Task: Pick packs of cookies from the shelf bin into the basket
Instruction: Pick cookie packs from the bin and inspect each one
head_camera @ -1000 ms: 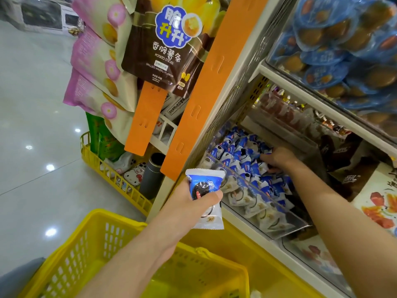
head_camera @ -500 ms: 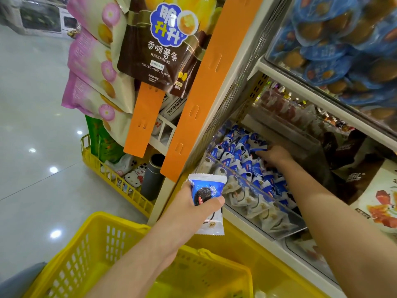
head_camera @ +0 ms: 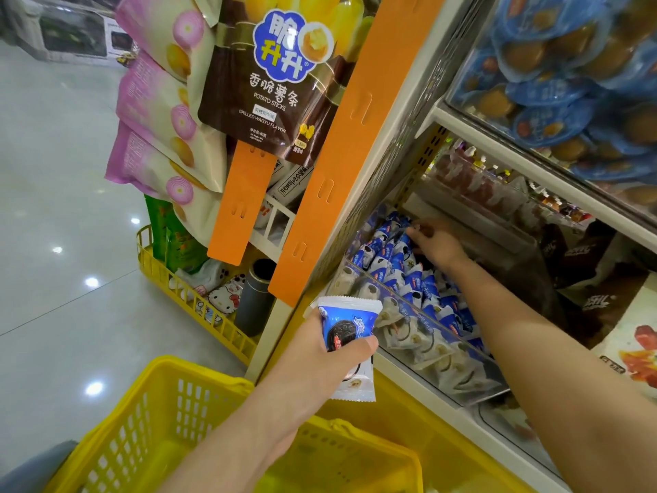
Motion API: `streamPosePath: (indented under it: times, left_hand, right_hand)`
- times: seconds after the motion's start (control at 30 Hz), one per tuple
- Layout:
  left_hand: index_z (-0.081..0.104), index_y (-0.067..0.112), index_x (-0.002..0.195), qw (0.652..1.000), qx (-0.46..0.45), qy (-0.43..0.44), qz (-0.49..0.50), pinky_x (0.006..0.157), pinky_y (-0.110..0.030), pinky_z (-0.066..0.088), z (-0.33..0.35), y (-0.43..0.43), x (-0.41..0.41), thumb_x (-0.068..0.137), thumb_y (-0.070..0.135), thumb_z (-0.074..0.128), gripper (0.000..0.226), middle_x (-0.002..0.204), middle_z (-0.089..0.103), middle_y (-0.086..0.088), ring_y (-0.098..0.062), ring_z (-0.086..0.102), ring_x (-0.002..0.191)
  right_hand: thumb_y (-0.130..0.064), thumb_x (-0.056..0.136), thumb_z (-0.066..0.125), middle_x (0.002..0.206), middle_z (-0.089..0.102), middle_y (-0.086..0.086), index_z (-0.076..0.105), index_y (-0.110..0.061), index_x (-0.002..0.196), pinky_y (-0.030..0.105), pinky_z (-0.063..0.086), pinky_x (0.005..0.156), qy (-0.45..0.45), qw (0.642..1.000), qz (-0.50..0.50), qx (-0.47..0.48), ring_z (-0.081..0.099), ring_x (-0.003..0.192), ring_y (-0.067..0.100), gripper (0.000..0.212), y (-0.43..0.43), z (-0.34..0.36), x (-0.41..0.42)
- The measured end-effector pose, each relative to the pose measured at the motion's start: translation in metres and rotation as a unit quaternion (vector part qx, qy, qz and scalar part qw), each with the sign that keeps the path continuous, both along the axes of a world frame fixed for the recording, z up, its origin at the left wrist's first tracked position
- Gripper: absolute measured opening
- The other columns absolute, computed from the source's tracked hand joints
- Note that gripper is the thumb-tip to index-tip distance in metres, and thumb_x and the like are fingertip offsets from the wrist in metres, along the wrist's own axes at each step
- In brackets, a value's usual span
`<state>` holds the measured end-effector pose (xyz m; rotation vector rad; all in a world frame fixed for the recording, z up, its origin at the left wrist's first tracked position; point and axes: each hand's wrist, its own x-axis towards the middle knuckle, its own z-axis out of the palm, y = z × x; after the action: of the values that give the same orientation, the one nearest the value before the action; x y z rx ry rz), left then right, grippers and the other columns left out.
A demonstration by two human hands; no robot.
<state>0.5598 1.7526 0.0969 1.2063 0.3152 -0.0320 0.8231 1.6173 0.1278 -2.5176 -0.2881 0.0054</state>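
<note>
A clear plastic shelf bin (head_camera: 465, 393) holds several blue-and-white cookie packs (head_camera: 387, 265). My left hand (head_camera: 309, 368) grips one such pack (head_camera: 346, 327) upright, in front of the bin's left corner and above the far rim of the yellow basket (head_camera: 167, 414). My right hand (head_camera: 439, 245) reaches deep into the bin, its fingertips on the packs at the back left. That hand is blurred, so its hold on a pack is unclear. The basket sits low at the front, under my left forearm.
Orange display strips (head_camera: 341, 147) with hanging snack bags (head_camera: 270, 76) stand left of the shelf. A yellow wire rack (head_camera: 185, 297) with small items sits on the floor. Blue tubs (head_camera: 554, 83) fill the upper shelf; dark bags (head_camera: 583, 257) lie right of the bin.
My right hand has slid further back and left over the packs in the bin. My left hand keeps the same pack almost still.
</note>
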Motion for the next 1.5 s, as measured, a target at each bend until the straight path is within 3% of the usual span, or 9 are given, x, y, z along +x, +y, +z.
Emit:
streamPosePath:
  times: [0.07, 0.2, 0.43, 0.7, 0.8, 0.9, 1.1, 1.33, 1.5]
  left_hand:
    - [0.046, 0.031, 0.113, 1.0, 0.002, 0.002, 0.001, 0.043, -0.002, 0.039, 0.0, 0.0, 0.001, 0.081, 0.03, 0.067, 0.038, 0.099, 0.06, 0.006, 0.02, 0.056, 0.065]
    - [0.047, 0.029, 0.112, 1.0, 0.003, 0.003, -0.004, 0.044, -0.002, 0.04, 0.0, 0.0, 0.002, 0.081, 0.029, 0.067, 0.037, 0.097, 0.06, 0.006, 0.019, 0.057, 0.064]
    - [0.046, 0.036, 0.101, 1.0, 0.007, 0.004, -0.012, 0.044, -0.002, 0.04, -0.001, 0.0, 0.004, 0.082, 0.028, 0.067, 0.03, 0.095, 0.06, 0.009, 0.02, 0.056, 0.063]
    - [0.051, 0.031, 0.118, 1.0, 0.018, -0.02, -0.006, 0.048, 0.001, 0.041, 0.005, 0.005, 0.003, 0.082, 0.027, 0.066, 0.039, 0.107, 0.062, 0.009, 0.018, 0.058, 0.071]
    - [0.053, 0.028, 0.115, 1.0, -0.007, -0.01, -0.002, 0.068, -0.016, 0.053, 0.007, 0.005, 0.003, 0.083, 0.026, 0.065, 0.034, 0.1, 0.068, 0.002, -0.004, 0.067, 0.08]
    - [0.052, 0.017, 0.11, 0.998, -0.038, 0.022, 0.042, 0.067, -0.03, 0.052, 0.006, 0.006, 0.006, 0.087, 0.016, 0.059, 0.024, 0.084, 0.065, -0.003, -0.016, 0.063, 0.071]
    - [0.055, 0.024, 0.112, 0.999, 0.004, -0.036, 0.033, 0.09, -0.042, 0.051, -0.003, 0.009, -0.008, 0.088, 0.019, 0.058, 0.024, 0.101, 0.069, -0.002, -0.017, 0.068, 0.089]
    - [0.053, 0.028, 0.106, 0.981, 0.173, -0.084, 0.016, 0.06, -0.01, 0.046, -0.015, 0.008, -0.017, 0.088, 0.022, 0.059, 0.02, 0.091, 0.065, 0.004, 0.006, 0.062, 0.071]
    - [0.053, 0.024, 0.079, 0.958, 0.255, -0.1, 0.08, 0.052, -0.02, 0.042, -0.022, 0.007, -0.01, 0.091, 0.024, 0.052, 0.013, 0.067, 0.058, -0.001, -0.005, 0.055, 0.057]
  right_hand:
    - [-0.029, 0.094, 0.052, 0.118, 0.06, 0.015, 0.053, -0.006, 0.123, 0.029, 0.048, 0.077, 0.015, 1.0, -0.01, 0.01, 0.061, 0.097, 0.026, 0.037, 0.004, -0.002, 0.003]
    - [-0.023, 0.093, 0.054, 0.107, 0.059, 0.011, 0.052, -0.005, 0.125, 0.007, 0.035, 0.036, 0.061, 0.998, -0.025, 0.013, 0.053, 0.06, 0.008, 0.036, 0.006, 0.0, 0.015]
    - [-0.021, 0.09, 0.058, 0.113, 0.061, 0.015, 0.054, -0.003, 0.116, 0.016, 0.042, 0.056, 0.09, 0.996, -0.009, -0.002, 0.059, 0.068, 0.012, 0.031, 0.008, 0.002, 0.024]
    - [-0.028, 0.094, 0.052, 0.124, 0.056, 0.018, 0.047, -0.003, 0.128, 0.03, 0.038, 0.082, -0.031, 0.987, 0.052, -0.147, 0.054, 0.11, 0.032, 0.043, 0.012, 0.01, -0.004]
    - [-0.026, 0.093, 0.055, 0.118, 0.059, 0.011, 0.047, -0.007, 0.128, 0.026, 0.038, 0.08, -0.125, 0.987, 0.063, -0.073, 0.056, 0.102, 0.023, 0.041, 0.014, 0.022, -0.04]
    - [-0.025, 0.094, 0.052, 0.096, 0.06, -0.007, 0.055, -0.012, 0.115, 0.015, 0.045, 0.072, -0.172, 0.98, 0.084, 0.049, 0.053, 0.081, -0.003, 0.025, 0.015, 0.031, -0.093]
    - [-0.029, 0.094, 0.05, 0.088, 0.061, -0.012, 0.06, -0.022, 0.101, 0.006, 0.041, 0.063, -0.09, 0.968, 0.189, 0.141, 0.054, 0.074, -0.006, 0.014, 0.014, 0.017, -0.197]
    - [-0.006, 0.085, 0.063, 0.076, 0.064, -0.005, 0.06, -0.019, 0.084, 0.018, 0.05, 0.066, 0.144, 0.927, 0.163, 0.306, 0.059, 0.071, 0.004, 0.013, 0.019, -0.013, -0.217]
    - [-0.003, 0.084, 0.063, 0.076, 0.064, 0.008, 0.062, -0.008, 0.082, 0.026, 0.051, 0.064, 0.189, 0.897, 0.133, 0.378, 0.06, 0.068, 0.014, 0.005, 0.018, -0.032, -0.22]
